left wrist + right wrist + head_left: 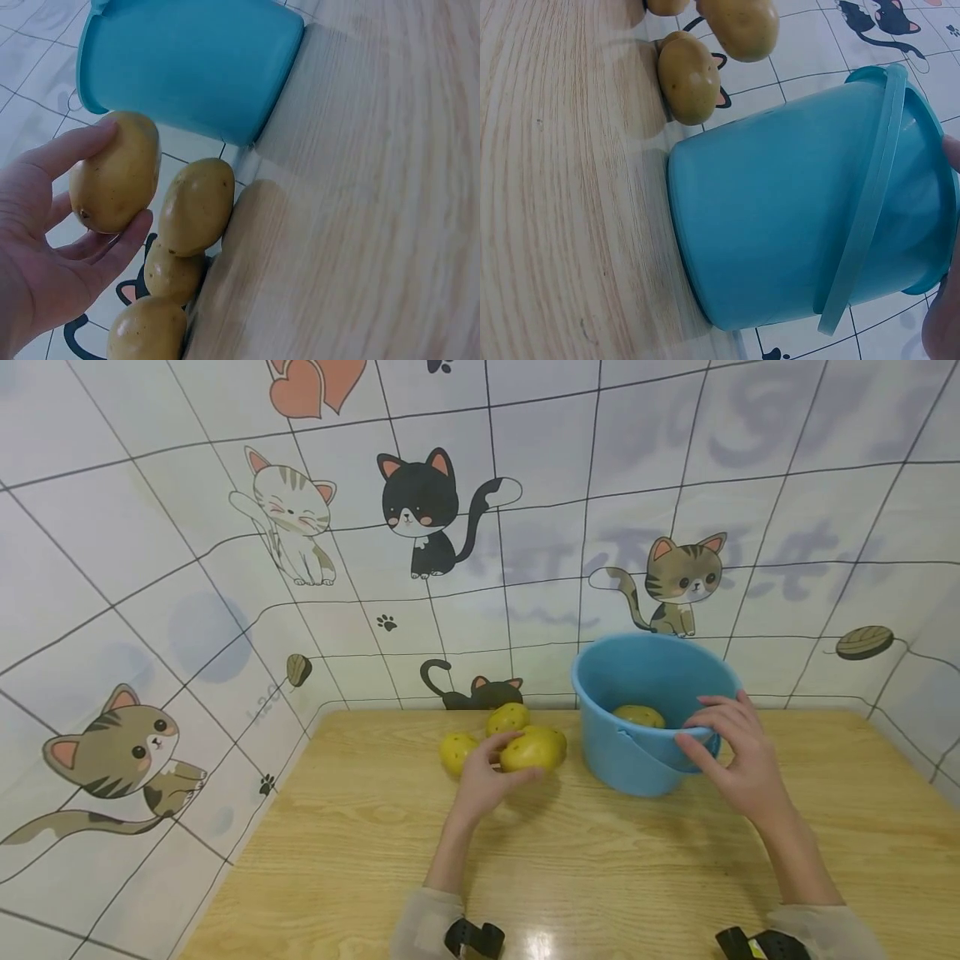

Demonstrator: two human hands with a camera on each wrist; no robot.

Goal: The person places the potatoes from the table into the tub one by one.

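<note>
My left hand [489, 781] pinches a yellow potato [118, 178] between thumb and fingertips, lifted off the table in the left wrist view. Close beside it, three more potatoes lie on the table: one at the left [456, 752], one at the back [508, 717] and one nearest the bucket [199, 208], mostly hidden by the held one in the head view. To the right stands an upright blue bucket [626, 760] with a potato [639, 717] visible inside. My right hand [738, 752] grips the bucket's right rim, thumb outside and fingers over the edge.
The bucket's handle [870, 202] hangs down against its side. Under everything is a wood-grain table [337, 860]. A tiled wall covering with cartoon cats [420, 510] rises along the table's back edge and left side.
</note>
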